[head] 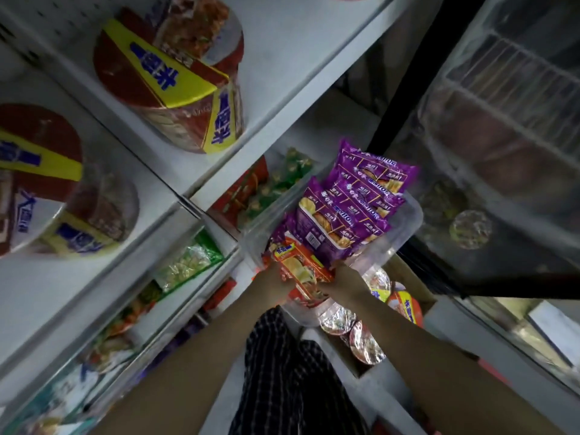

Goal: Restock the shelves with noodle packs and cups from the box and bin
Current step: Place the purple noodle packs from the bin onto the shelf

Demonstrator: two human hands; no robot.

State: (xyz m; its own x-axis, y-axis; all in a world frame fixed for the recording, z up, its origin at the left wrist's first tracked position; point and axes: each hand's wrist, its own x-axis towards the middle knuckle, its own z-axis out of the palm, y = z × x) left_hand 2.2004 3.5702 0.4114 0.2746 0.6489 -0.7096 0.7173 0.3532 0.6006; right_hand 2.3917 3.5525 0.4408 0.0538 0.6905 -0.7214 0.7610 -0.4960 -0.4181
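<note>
While both hands hold the orange noodle pack (301,271) at the near end of the clear bin (405,227), left hand (273,279) and right hand (340,274) gripping its sides, I should lift straight, clearing the purple packs (351,208) just beyond.

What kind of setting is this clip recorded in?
Most likely a small shop aisle: white shelves stocked with large noodle cups, a clear bin of purple noodle packs, and a glass-doored cooler beside it.
</note>
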